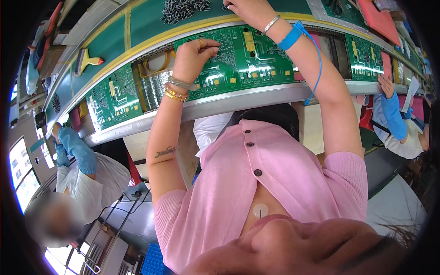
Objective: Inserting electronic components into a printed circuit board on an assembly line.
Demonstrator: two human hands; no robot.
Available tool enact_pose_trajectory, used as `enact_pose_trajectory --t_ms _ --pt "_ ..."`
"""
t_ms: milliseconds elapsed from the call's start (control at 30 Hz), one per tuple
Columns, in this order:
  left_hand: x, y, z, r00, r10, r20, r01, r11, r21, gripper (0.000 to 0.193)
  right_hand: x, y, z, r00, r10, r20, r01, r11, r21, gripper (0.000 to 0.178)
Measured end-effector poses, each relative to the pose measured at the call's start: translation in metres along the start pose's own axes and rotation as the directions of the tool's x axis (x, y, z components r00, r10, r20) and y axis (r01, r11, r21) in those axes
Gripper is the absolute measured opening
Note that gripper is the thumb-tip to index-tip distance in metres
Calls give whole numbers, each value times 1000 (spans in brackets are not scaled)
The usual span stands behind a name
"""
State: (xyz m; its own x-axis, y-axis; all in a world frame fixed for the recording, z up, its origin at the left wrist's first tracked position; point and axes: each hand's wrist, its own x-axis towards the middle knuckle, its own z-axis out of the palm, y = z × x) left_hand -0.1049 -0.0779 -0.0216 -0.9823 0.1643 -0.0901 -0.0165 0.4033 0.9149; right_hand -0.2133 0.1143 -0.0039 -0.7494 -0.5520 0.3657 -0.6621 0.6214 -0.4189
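Observation:
My left hand (pixel 195 57) is closed in a pinch over a green circuit board (pixel 229 68) on the rail line. Whatever its fingertips hold, if anything, is too small to make out. Farther off, my right hand (pixel 251 13) reaches to the green work surface beyond the board. Its fingers are closed at a small dark component (pixel 225 8), just right of a pile of small dark components (pixel 181 10). Pale traces and yellow squares mark the board. A blue wrist strap (pixel 291 37) with a cord circles my right wrist.
Another circuit board (pixel 114 98) lies left on the line, a further circuit board (pixel 365 55) right. A brush (pixel 86 62) with a yellow and red handle rests at the far left. A metal rail (pixel 238 94) runs along the near side. Co-workers in blue sleeves (pixel 78 149) sit on both sides.

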Motion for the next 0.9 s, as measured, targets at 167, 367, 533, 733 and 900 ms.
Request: enact_pose_trajectory --t_ms 167,367,533,733,900 --pt "0 -1 8 1000 24 -10 -23 998 63 15 -27 -11 -16 993 113 26 -116 962 249 10" --pt "1 -3 -2 994 97 -51 -87 981 172 11 -85 -10 -15 917 304 258 -394 784 479 17" --pt "10 0 12 967 253 -17 -233 914 331 10 -100 -1 -1 914 318 254 -406 676 615 19" --pt "11 -1 10 953 304 -5 -269 851 452 9 -100 4 8 907 329 262 -413 578 704 21" --pt "10 -4 11 946 324 -22 -276 838 470 9 -99 6 9 909 318 269 -414 617 669 22"
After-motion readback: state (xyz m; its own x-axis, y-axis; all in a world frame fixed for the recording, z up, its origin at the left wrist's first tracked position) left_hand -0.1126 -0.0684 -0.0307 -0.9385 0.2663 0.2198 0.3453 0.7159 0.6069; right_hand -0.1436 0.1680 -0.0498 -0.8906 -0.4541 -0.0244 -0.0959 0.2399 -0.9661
